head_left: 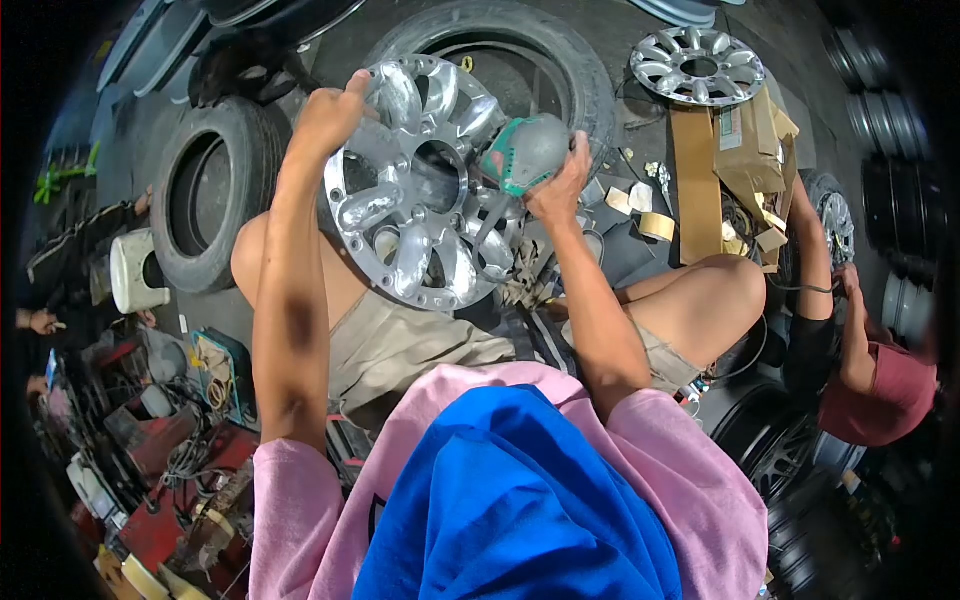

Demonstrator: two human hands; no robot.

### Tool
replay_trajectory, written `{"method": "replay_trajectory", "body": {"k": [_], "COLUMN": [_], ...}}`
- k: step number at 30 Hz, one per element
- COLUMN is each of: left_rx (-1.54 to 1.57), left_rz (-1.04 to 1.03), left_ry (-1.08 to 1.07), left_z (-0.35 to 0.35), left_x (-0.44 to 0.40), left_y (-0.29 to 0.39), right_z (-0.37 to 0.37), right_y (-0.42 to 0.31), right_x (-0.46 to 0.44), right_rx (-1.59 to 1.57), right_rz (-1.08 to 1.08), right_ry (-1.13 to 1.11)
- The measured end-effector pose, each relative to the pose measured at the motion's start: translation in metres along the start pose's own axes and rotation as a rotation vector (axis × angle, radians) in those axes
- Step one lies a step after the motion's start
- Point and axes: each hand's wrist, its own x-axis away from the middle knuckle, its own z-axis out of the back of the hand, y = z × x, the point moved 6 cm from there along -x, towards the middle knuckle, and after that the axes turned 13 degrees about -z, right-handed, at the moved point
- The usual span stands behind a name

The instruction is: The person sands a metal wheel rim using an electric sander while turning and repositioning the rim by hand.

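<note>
A silver alloy wheel face (368, 212), with cut-out spokes and a ring of small holes, stands tilted in front of my knees. My left hand (332, 118) is closed on its upper left edge. In my right hand (562, 188) is a green and grey power sander (543, 148), held by its rounded body at the wheel's right side. The sander's working face is hidden, so I cannot tell whether it touches the metal. Behind the wheel lies a large tyre (592, 85).
Another silver wheel face (698, 97) lies at the back right by a cardboard box (745, 150). A tape roll (656, 227) and scraps are near my right knee. One more tyre (262, 160) stands left. A co-worker in a maroon top (880, 395) sits at right.
</note>
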Motion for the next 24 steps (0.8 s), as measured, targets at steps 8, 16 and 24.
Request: {"method": "replay_trajectory", "body": {"k": [8,16,24], "left_rx": [0.030,-0.045,-0.023], "left_rz": [0.006,-0.020,-0.005], "left_ry": [0.007,-0.016,-0.001], "left_z": [-0.001,0.001,0.002], "left_x": [-0.001,0.003,0.011], "left_y": [-0.009,0.005,0.010], "right_z": [0.006,0.001,0.003], "right_y": [0.058,-0.006,-0.010], "right_x": [-0.004,-0.011,-0.033], "right_rx": [0.088,0.016,0.234], "right_rz": [-0.302,-0.167,-0.106], "right_ry": [0.252,0.072,0.095]}}
